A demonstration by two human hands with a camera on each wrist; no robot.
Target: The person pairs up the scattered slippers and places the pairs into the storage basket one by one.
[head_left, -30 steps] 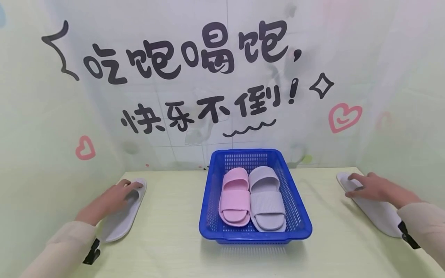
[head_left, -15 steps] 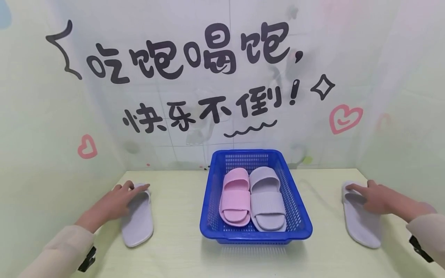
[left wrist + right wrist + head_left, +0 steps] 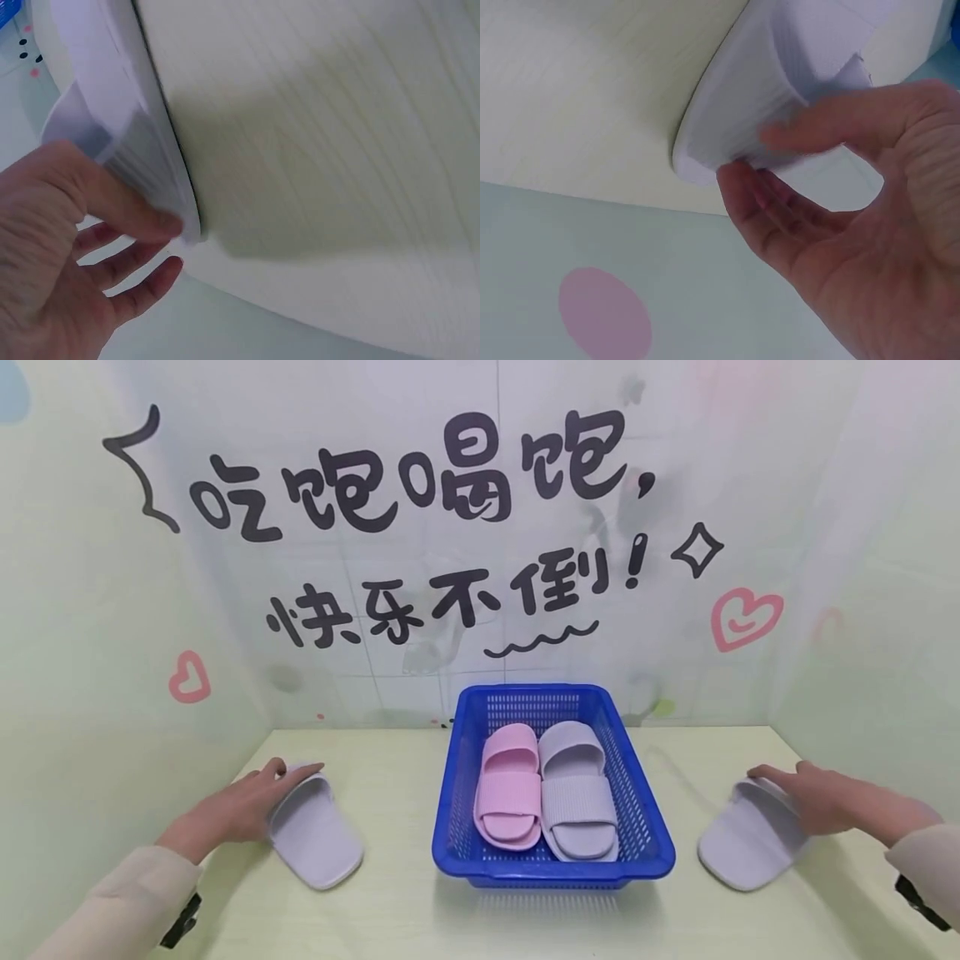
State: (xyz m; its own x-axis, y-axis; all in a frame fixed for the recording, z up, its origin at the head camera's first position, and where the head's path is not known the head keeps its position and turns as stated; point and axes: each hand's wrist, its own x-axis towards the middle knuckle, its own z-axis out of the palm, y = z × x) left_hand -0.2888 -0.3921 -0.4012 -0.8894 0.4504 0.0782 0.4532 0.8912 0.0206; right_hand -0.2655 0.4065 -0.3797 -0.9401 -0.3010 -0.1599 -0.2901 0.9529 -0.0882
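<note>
A light grey-lilac slipper (image 3: 318, 843) lies at the left of the table, its sole end angled toward the basket. My left hand (image 3: 243, 806) holds its far toe end; in the left wrist view the thumb lies against the toe strap (image 3: 139, 161), the other fingers curved below it. At the right lies a matching slipper (image 3: 746, 843), slanted the opposite way. My right hand (image 3: 832, 802) holds its toe end, thumb and fingers about the strap (image 3: 739, 112) in the right wrist view. Between the hands stands a blue basket (image 3: 553, 870) containing a pink slipper (image 3: 510, 793) and a grey slipper (image 3: 577, 802).
The pale wooden table (image 3: 390, 918) meets a printed backdrop (image 3: 420, 410) with black writing and hearts close behind the basket. Fabric walls rise at both sides, near my hands.
Both loose slippers have swung round on the table, their near ends moving inward toward the basket. My hands stay at the toe ends, slightly nearer me. The basket stays put.
</note>
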